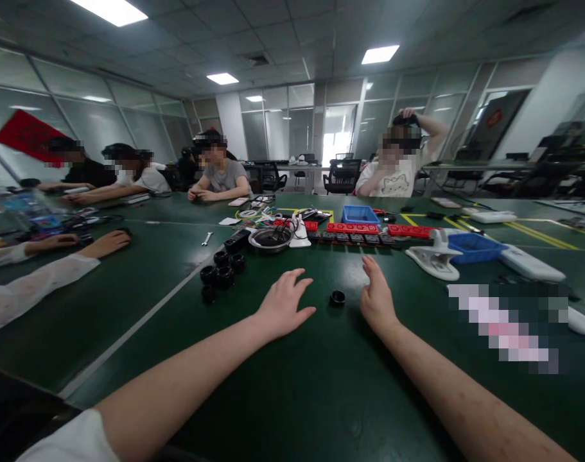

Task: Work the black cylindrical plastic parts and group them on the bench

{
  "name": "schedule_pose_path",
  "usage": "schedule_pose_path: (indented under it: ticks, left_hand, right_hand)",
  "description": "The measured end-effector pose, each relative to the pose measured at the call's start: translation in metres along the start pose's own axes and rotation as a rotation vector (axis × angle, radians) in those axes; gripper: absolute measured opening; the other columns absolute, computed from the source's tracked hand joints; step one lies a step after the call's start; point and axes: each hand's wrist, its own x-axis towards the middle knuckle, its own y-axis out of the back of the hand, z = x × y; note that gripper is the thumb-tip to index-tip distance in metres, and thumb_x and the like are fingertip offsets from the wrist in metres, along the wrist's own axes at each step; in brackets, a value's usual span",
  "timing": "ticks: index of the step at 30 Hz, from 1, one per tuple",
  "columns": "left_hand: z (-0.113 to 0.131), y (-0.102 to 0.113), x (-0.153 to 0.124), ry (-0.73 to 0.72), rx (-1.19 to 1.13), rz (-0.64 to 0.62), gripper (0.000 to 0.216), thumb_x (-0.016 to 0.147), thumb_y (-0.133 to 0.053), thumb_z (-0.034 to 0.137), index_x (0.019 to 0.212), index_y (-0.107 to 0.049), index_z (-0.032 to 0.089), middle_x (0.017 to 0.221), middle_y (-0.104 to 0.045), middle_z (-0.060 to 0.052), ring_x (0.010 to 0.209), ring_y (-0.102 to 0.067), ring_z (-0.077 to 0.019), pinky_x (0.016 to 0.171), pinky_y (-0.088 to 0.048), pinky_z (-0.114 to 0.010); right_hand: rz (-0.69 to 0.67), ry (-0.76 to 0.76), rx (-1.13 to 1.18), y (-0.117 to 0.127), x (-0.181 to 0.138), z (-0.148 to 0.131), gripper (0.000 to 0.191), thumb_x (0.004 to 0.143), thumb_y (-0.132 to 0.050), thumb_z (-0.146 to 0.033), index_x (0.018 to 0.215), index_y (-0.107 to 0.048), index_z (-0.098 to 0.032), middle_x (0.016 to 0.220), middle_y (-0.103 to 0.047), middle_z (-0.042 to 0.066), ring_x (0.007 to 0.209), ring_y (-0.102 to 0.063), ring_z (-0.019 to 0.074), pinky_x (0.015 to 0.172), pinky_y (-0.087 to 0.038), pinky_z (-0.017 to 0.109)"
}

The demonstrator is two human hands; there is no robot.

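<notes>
Hands: left hand and right hand rest on the green table, both spread open and holding nothing.
Black ring: lies flat on the table between the two hands, just beside the right hand at its 9 o'clock, touched by neither.
Black ring cluster: at 10 o'clock from the left hand, well apart.
Round dish: at 12 o'clock from the left hand, farther back.
Red strips: at 12 o'clock from the right hand, beside a blue bin.
Other people: seated around the table's far side; a co-worker's white sleeve lies at 9 o'clock.
</notes>
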Motion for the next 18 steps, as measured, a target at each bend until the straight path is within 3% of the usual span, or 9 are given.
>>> schedule_pose_path:
  ticks: [4, 6, 8, 10, 13, 15, 18]
  left_hand:
    - [0.022, -0.029, 0.044, -0.102, -0.055, -0.096, 0.057, 0.074, -0.06, 0.044, 0.123, -0.041, 0.02, 0.128, -0.041, -0.01, 0.117, -0.038, -0.0271, 0.095, -0.035, -0.039]
    - [0.026, -0.036, 0.055, -0.126, -0.07, -0.145, 0.046, 0.074, -0.061, 0.039, 0.115, -0.05, 0.022, 0.116, -0.053, -0.007, 0.106, -0.049, -0.0242, 0.091, -0.039, -0.035]
    - [0.025, -0.036, 0.056, -0.122, -0.077, -0.18, 0.035, 0.074, -0.063, 0.034, 0.107, -0.055, 0.023, 0.104, -0.06, -0.004, 0.099, -0.054, -0.0227, 0.087, -0.041, -0.033]
    - [0.018, -0.028, 0.046, -0.094, -0.079, -0.202, 0.033, 0.071, -0.065, 0.032, 0.102, -0.056, 0.024, 0.101, -0.061, -0.003, 0.097, -0.054, -0.0231, 0.085, -0.042, -0.034]
    - [-0.002, -0.003, 0.017, -0.016, -0.086, -0.252, 0.031, 0.069, -0.066, 0.031, 0.098, -0.056, 0.025, 0.097, -0.061, -0.002, 0.089, -0.057, -0.0224, 0.075, -0.047, -0.032]
    - [-0.017, 0.02, -0.007, 0.045, -0.092, -0.274, 0.031, 0.069, -0.064, 0.029, 0.099, -0.055, 0.025, 0.096, -0.06, -0.001, 0.085, -0.059, -0.0212, 0.072, -0.048, -0.031]
    - [-0.044, 0.056, -0.043, 0.224, -0.209, -0.145, 0.045, 0.075, -0.055, 0.029, 0.117, -0.042, 0.027, 0.108, -0.055, -0.003, 0.09, -0.057, -0.0203, 0.074, -0.049, -0.03]
  right_hand:
    - [0.014, -0.009, -0.262, 0.003, 0.001, -0.006, 0.049, 0.069, -0.041, -0.011, 0.118, -0.047, -0.016, 0.131, -0.037, 0.015, 0.123, -0.029, 0.0322, 0.095, -0.019, 0.063]
    - [-0.006, 0.002, -0.32, 0.007, 0.003, -0.007, 0.03, 0.076, -0.042, -0.021, 0.101, -0.059, -0.021, 0.126, -0.045, 0.011, 0.122, -0.028, 0.034, 0.092, -0.014, 0.067]
    - [-0.053, 0.017, -0.258, 0.01, 0.005, -0.007, 0.027, 0.082, -0.038, -0.029, 0.08, -0.064, -0.023, 0.113, -0.056, 0.007, 0.121, -0.031, 0.0323, 0.093, -0.007, 0.067]
    - [-0.115, 0.01, -0.153, 0.012, 0.007, -0.005, 0.039, 0.086, -0.031, -0.031, 0.062, -0.061, -0.022, 0.087, -0.065, 0.004, 0.108, -0.047, 0.0278, 0.097, -0.006, 0.063]
    - [-0.187, -0.022, -0.051, 0.009, 0.007, -0.004, 0.047, 0.089, -0.025, -0.035, 0.057, -0.056, -0.021, 0.05, -0.055, -0.002, 0.063, -0.061, 0.0181, 0.094, -0.032, 0.048]
    - [-0.224, -0.052, -0.01, 0.006, 0.005, -0.007, 0.043, 0.09, -0.024, -0.038, 0.07, -0.059, -0.021, 0.042, -0.049, -0.004, 0.048, -0.057, 0.0159, 0.075, -0.047, 0.037]
    - [-0.293, -0.109, 0.075, 0.003, 0.002, -0.013, 0.035, 0.089, -0.025, -0.039, 0.095, -0.055, -0.02, 0.056, -0.057, -0.002, 0.043, -0.054, 0.0144, 0.053, -0.047, 0.029]
